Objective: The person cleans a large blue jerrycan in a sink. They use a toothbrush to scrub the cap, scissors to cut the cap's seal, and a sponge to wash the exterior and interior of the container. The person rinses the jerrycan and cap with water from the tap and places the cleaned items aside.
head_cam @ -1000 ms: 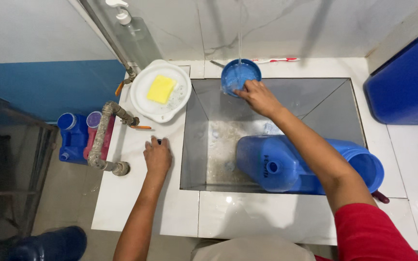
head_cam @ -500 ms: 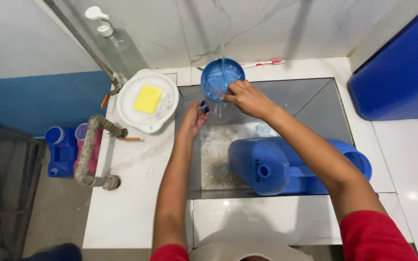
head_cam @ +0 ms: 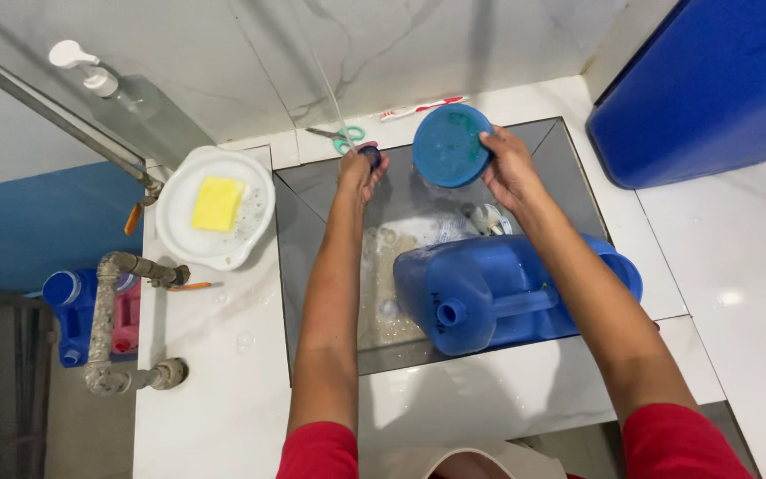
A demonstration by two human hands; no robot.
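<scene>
**Blue lid over the sink**

The right hand (head_cam: 509, 167) is gripping a round blue lid (head_cam: 450, 145) above the sink's (head_cam: 312, 191) far edge. The left hand (head_cam: 362, 170) is pinching a small dark cap (head_cam: 371, 154) beside it. A blue jug (head_cam: 489, 293) is lying in the sink.

Both arms stretched forward, far; left hand (head_cam: 361, 170) fingers curled shut, right hand (head_cam: 509, 166) gripping, thumb left.

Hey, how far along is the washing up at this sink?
Done: the sink already holds soapy water. In hand: the right hand holds a round blue lid over it, while the left hand grips a small dark cap. Left: the big blue jug lies on its side in the sink, untouched.
</scene>
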